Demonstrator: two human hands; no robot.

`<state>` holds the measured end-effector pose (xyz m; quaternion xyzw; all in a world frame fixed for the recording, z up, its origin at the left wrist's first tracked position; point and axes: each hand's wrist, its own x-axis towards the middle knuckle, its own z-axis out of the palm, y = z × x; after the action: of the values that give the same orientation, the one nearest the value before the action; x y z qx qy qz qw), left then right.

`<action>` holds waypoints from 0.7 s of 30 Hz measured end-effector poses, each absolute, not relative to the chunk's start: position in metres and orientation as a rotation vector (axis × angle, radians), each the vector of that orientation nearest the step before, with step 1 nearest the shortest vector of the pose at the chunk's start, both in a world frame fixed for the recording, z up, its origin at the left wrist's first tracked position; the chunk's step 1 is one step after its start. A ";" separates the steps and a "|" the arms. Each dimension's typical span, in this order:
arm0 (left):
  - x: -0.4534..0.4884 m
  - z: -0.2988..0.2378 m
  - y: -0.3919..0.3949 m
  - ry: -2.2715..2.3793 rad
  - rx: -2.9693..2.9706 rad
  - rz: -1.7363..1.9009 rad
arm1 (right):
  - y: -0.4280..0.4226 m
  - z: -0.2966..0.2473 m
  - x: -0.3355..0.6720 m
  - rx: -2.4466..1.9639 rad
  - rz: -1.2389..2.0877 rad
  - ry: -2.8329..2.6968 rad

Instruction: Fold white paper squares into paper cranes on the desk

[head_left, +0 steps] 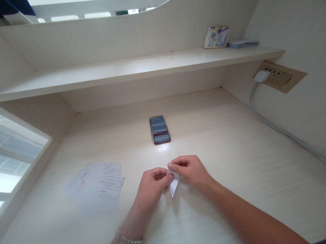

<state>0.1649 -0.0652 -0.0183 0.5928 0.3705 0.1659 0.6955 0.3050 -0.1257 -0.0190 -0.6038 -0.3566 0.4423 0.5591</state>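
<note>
A small piece of folded white paper (174, 184) is held just above the desk, its pointed end hanging downward. My left hand (155, 183) pinches it from the left between thumb and fingers. From the right, my right hand (190, 169) grips its upper edge, thumb and fingertips closed on it. The fingertips of both hands nearly meet and hide part of the folds. A chain bracelet (132, 242) circles my left wrist. Beyond the hands lies a dark, pixelated rectangle (160, 130), perhaps a phone.
Handwritten paper sheets (98, 185) lie on the desk (116, 131) at left. A shelf (121, 69) spans the back, bearing a small printed packet (216, 37) and a flat stack (243, 43). From a wall socket (280, 76), a grey cable (289, 135) runs down the right side.
</note>
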 end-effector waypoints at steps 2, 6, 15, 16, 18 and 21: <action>0.165 -0.018 -0.065 0.819 1.333 0.361 | -0.126 -0.019 0.305 -1.430 1.027 -0.842; 0.163 -0.016 -0.064 0.790 1.354 0.333 | -0.126 -0.020 0.306 -1.403 1.037 -0.836; 0.160 -0.013 -0.064 0.758 1.386 0.243 | -0.127 -0.018 0.309 -1.406 1.092 -0.807; 0.160 -0.013 -0.064 0.756 1.384 0.229 | -0.127 -0.019 0.309 -1.415 1.071 -0.816; 0.161 -0.014 -0.064 0.756 1.373 0.200 | -0.127 -0.020 0.311 -1.435 1.022 -0.835; 0.161 -0.013 -0.064 0.756 1.346 0.196 | -0.126 -0.021 0.315 -1.425 1.016 -0.850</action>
<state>0.1607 -0.0637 -0.0131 0.6072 0.3412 0.0885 0.7121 0.3149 -0.1261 -0.0207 -0.6054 -0.3609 0.4314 0.5631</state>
